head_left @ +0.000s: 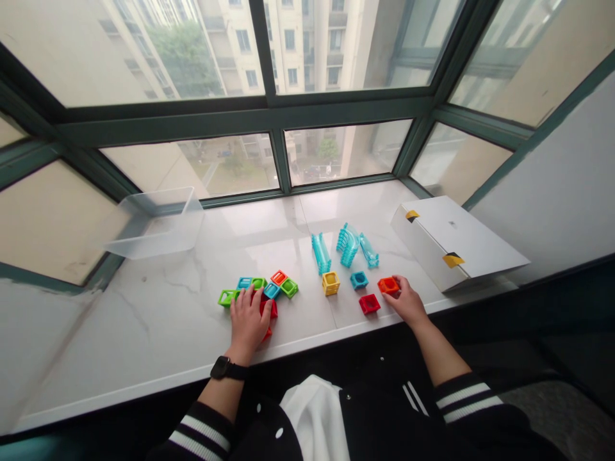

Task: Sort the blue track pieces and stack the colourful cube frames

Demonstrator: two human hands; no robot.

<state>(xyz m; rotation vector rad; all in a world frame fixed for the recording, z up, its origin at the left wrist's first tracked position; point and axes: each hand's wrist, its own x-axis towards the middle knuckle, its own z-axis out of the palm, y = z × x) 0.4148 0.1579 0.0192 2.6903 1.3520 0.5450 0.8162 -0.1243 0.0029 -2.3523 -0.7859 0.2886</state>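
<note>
Centrally, on a white marble-look counter [144, 320], the person's right hand [407, 301] lay palm down, its fingertips [396, 280] pinching an orange square block [387, 285], which had no long axis and lay far from the left hand [247, 323]. That hand rested palm down, fingers together, on a heap of green, blue and red blocks [271, 289]; whether it gripped one, I cannot tell. A red block [369, 303] lay just beside the orange one. Ribbed turquoise curved pieces [346, 246] lay beyond. A clear plastic tub [154, 224] stood far left; a white box [456, 243], far right, showed no readable writing.
</note>
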